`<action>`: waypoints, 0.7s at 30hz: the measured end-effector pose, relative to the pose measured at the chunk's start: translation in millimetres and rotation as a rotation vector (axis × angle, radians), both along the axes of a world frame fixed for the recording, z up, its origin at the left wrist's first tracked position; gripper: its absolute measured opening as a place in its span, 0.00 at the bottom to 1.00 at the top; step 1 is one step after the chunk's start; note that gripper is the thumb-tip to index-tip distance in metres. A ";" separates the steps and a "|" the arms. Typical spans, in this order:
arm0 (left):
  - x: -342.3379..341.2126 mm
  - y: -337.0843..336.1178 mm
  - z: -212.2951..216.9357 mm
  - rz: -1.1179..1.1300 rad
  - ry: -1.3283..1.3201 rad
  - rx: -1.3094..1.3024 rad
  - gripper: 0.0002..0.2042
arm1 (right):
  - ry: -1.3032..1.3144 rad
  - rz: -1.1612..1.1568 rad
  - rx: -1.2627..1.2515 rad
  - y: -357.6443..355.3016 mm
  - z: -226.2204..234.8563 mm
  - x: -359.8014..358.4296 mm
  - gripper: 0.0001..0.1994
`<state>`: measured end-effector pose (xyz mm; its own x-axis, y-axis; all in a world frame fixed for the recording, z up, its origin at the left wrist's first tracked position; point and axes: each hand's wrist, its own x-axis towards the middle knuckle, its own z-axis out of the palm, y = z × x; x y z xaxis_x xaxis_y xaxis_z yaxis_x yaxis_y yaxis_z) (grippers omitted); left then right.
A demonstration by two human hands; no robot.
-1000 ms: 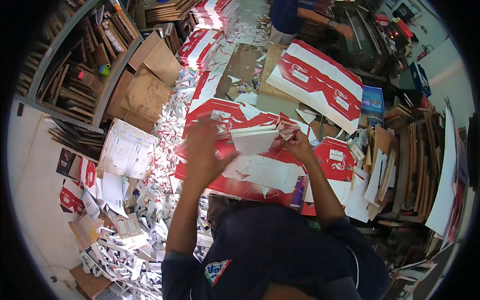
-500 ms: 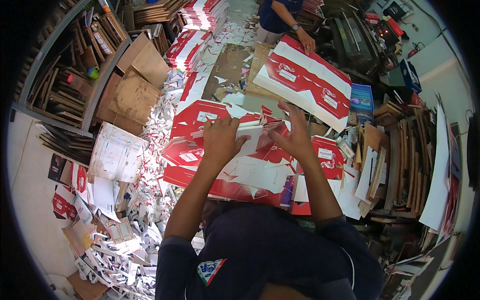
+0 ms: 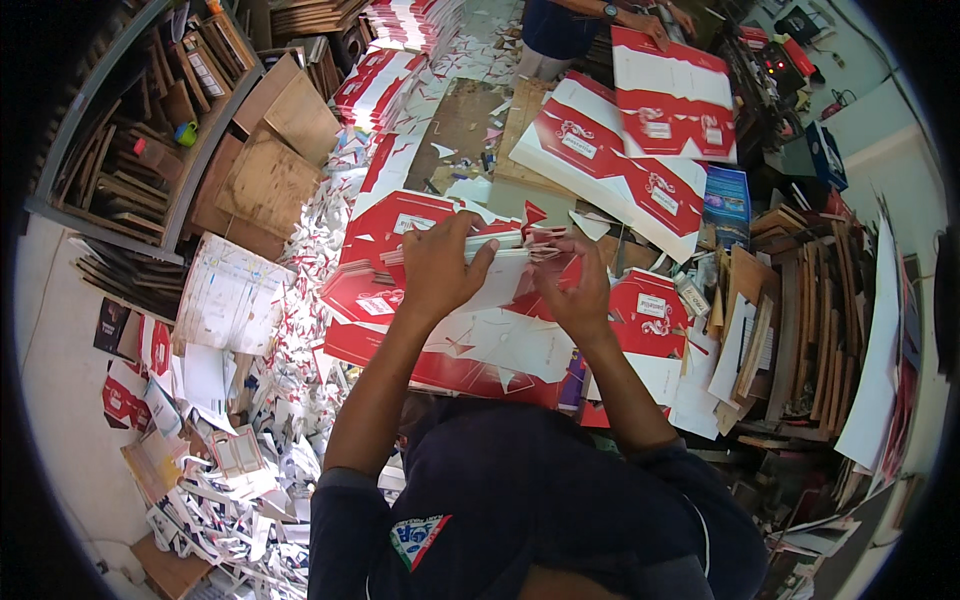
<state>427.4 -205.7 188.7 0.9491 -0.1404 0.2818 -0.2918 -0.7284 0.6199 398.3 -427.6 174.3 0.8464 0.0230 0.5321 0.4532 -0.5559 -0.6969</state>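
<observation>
My left hand (image 3: 440, 265) grips a small stack of white-and-red printed card sheets (image 3: 497, 282), thumb on the near face and fingers over the far side. The stack is tilted up on edge. At its right end, my right hand (image 3: 578, 292) is curled round the uneven red-and-white edge strips (image 3: 540, 238), with thumb and fingers bent toward each other. Part of that grip is hidden. Beneath both hands lies a pile of larger red-and-white printed sheets (image 3: 455, 362), with loose triangular offcuts on top.
Across the table a co-worker's hand (image 3: 648, 28) holds a printed sheet (image 3: 672, 95) over another sheet pile (image 3: 580, 145). Paper scraps (image 3: 310, 290) heap along the left side. Wooden boards (image 3: 815, 320) stand at right; a shelf of boards (image 3: 125, 190) is at left.
My right hand has come down, its spread fingers curling round the stack's right end. My left hand stays on the stack. The co-worker has brought a printed sheet over the far pile.
</observation>
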 end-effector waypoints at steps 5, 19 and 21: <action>4.9 -1.1 1.1 -0.022 0.031 -0.089 0.08 | -0.075 0.017 -0.120 -2.1 -0.9 -9.7 0.20; -9.4 -10.3 2.6 -0.050 -0.072 0.147 0.12 | 0.295 0.296 0.139 -36.0 27.8 3.8 0.16; -11.0 -10.5 1.2 -0.062 -0.079 0.168 0.14 | 0.534 0.204 0.186 -41.1 38.2 15.0 0.16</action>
<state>416.4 -216.2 189.9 0.9131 -0.2491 0.3229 -0.3822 -0.7989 0.4645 413.3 -468.8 212.5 0.9861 0.1601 0.0448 0.0980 -0.3420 -0.9346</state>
